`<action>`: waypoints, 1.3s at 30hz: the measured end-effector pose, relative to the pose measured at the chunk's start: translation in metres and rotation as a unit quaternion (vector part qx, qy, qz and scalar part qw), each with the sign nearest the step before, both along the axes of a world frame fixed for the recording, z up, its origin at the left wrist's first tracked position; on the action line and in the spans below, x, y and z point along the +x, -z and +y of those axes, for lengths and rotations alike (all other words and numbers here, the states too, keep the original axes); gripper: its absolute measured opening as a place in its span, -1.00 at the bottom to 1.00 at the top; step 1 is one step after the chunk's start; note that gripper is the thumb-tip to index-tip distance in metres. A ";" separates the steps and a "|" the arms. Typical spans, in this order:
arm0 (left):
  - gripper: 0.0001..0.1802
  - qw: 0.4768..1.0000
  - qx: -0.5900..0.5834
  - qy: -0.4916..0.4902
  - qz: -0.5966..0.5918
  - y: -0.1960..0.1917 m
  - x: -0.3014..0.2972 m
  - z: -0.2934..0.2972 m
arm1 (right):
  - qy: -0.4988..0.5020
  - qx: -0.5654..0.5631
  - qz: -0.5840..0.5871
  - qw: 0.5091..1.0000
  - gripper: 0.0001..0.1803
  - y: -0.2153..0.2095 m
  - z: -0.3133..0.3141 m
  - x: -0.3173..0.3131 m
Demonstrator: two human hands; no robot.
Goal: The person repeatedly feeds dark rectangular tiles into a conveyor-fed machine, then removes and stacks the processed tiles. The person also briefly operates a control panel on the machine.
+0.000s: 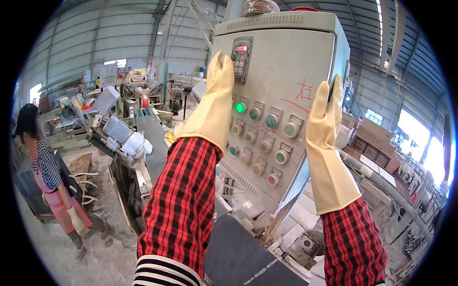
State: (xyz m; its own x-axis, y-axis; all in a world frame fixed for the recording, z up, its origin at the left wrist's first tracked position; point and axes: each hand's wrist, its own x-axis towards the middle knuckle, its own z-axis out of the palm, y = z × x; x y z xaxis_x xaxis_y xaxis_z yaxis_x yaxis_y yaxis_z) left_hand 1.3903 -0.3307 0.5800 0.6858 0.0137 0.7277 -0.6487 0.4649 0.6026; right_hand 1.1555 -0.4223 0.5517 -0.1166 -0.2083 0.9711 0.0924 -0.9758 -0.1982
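Fingers (222, 66) of the left hand (214, 102) lay straight, flat against the grey control panel (281, 71) at upper centre.
Right hand (327, 119) gripped the panel's right edge, fingers curled around it; a person (50, 176) stood lower left.

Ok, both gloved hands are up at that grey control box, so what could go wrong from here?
1. The bulky left glove covers closely spaced push buttons; it could press a neighbouring one.
2. The right glove grips the control box by its side edge; it might shift.
3. A person stands by the machinery at left, possibly unnoticed.
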 end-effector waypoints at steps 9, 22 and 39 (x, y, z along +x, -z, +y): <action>-0.40 0.995 0.016 0.093 -0.043 -0.014 0.002 -0.004 | -0.004 -0.004 -0.002 1.000 -0.26 -0.002 -0.004 -0.002; -0.40 0.996 0.058 0.061 -0.020 0.015 -0.009 0.011 | 0.018 0.003 0.000 1.000 -0.25 0.001 -0.014 -0.009; -0.45 0.995 0.038 0.084 -0.045 0.007 -0.004 0.007 | 0.006 0.005 0.002 1.000 -0.23 0.000 -0.002 -0.002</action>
State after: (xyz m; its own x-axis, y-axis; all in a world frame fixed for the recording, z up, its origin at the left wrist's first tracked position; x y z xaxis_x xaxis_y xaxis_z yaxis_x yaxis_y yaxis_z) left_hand 1.3858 -0.3234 0.5735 0.6051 -0.1531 0.7813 -0.6191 0.5265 0.5826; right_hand 1.1533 -0.4244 0.5521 -0.1147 -0.2174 0.9693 0.0796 -0.9746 -0.2092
